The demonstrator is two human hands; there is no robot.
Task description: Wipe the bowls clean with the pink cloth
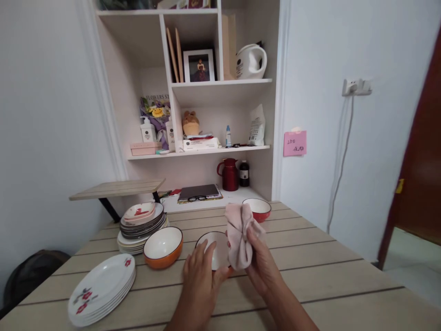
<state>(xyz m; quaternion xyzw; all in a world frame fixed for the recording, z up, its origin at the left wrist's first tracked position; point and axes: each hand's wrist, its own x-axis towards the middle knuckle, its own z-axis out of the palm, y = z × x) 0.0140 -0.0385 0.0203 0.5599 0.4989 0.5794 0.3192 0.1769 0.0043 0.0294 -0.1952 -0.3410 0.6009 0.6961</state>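
Holding pink cloth [239, 236], planked table [310, 280], white shelves [223, 112] behind

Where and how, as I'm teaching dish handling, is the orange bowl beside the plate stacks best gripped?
Probably the right rim of the orange bowl, from the right and above, thumb inside, fingers outside: it stands upright and open, the flowered plates and taller stack flank its left, and tabletop shows on its right.

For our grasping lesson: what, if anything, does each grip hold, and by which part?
The right grip holds the pink cloth by its bunched middle; the left grip holds the middle bowl by its left and near sides.
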